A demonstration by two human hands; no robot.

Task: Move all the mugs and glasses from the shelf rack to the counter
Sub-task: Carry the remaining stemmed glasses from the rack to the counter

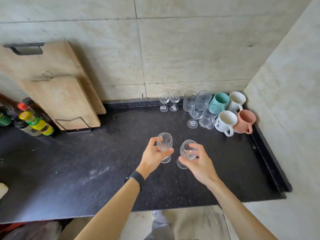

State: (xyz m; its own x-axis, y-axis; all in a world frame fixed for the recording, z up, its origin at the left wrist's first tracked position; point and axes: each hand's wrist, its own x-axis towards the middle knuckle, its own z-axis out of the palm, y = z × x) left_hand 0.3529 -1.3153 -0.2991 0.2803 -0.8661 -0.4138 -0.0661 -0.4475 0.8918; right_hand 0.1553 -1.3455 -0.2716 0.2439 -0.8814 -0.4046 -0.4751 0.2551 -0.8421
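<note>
Your left hand (156, 154) grips one stemmed glass (164, 144) by the bowl; your right hand (196, 159) grips a second glass (187, 149) the same way, tilted left. Both hang above the near middle of the dark counter (86, 170), apparently clear of it. Bowl grips likely steady the stems for setting down. Earlier deliveries, mugs (226, 121) and glasses (195, 111), cluster far right, keeping the landing spot open.

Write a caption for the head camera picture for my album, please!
Each hand, left hand and right hand, carries a stemmed glass over the black counter.
</note>
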